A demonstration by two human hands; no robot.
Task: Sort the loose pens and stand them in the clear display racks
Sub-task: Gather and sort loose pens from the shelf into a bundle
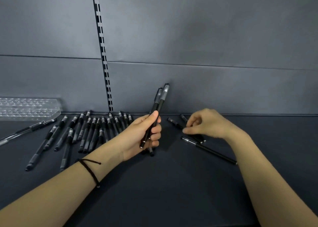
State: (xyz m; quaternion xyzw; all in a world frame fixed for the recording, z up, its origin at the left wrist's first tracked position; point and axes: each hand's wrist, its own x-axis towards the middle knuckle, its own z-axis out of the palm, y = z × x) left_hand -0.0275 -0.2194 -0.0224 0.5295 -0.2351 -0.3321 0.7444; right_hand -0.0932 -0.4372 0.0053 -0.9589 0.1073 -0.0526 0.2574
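Dark shelf deck. Left hand clenches two pens, centre frame; right hand curls over loose pen, grasp unclear. Pens likely light, stiff, slick: pinch mid-barrel.

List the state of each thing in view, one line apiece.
left hand, grips two pens
two pens, held tilted, caps up, clear of the shelf
right hand, fingers curled over pens on the shelf; too blurred to tell whether it grips
pens by the right hand, lying flat
loose pens, lying flat, unsorted, left of the left hand
clear rack, on the shelf, no pens standing in it
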